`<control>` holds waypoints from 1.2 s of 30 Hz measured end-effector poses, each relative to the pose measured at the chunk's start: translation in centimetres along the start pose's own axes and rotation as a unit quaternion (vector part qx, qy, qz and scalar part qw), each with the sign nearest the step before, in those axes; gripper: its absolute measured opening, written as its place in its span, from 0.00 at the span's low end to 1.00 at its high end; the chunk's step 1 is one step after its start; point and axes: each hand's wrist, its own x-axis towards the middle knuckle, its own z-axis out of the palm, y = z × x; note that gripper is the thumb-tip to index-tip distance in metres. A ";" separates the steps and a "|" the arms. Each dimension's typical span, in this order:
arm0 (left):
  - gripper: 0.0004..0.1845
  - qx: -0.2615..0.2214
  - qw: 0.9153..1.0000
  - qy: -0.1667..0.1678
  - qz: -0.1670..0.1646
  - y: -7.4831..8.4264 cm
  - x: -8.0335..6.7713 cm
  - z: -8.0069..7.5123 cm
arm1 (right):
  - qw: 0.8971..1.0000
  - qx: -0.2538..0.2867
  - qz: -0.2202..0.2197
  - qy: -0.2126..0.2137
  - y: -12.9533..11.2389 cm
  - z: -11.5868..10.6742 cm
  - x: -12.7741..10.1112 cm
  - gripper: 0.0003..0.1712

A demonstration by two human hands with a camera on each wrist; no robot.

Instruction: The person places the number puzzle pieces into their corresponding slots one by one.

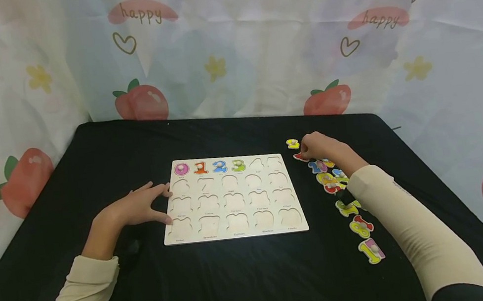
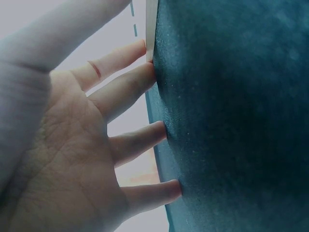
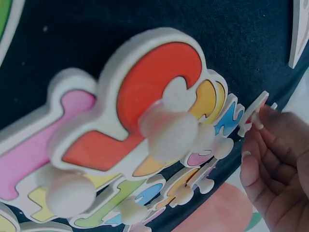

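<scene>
A pale wooden number board lies flat on the black cloth, with knobbed 0, 1, 2 and 3 pieces seated at the left of its top row. My left hand is spread at the board's left side, thumb and fingertips at the edge. In the left wrist view its straight fingers reach the board's side. At the far right, my right hand pinches a red number piece between thumb and fingers; its digit is mostly hidden. The right wrist view shows this red piece tilted at the fingertips.
A yellow 2 piece lies just beyond the right hand. Several overlapping number pieces run down the table's right side, partly under the right forearm, ending with a yellow-and-pink piece. A printed curtain hangs behind the black-covered table.
</scene>
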 end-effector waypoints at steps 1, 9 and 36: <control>0.42 0.000 1.000 0.000 -0.001 0.0 0.0 0.0 | 1.000 0.000 -0.001 -0.005 0.1 0.0 0.0 0.13; 0.42 0.001 1.000 0.001 -0.002 0.0 -0.1 0.0 | 1.000 -0.005 -0.015 -0.011 -0.5 0.2 -0.1 0.24; 0.42 0.005 1.000 0.000 -0.007 0.0 0.1 0.0 | 0.998 0.045 -0.047 0.016 -9.0 1.4 2.9 0.20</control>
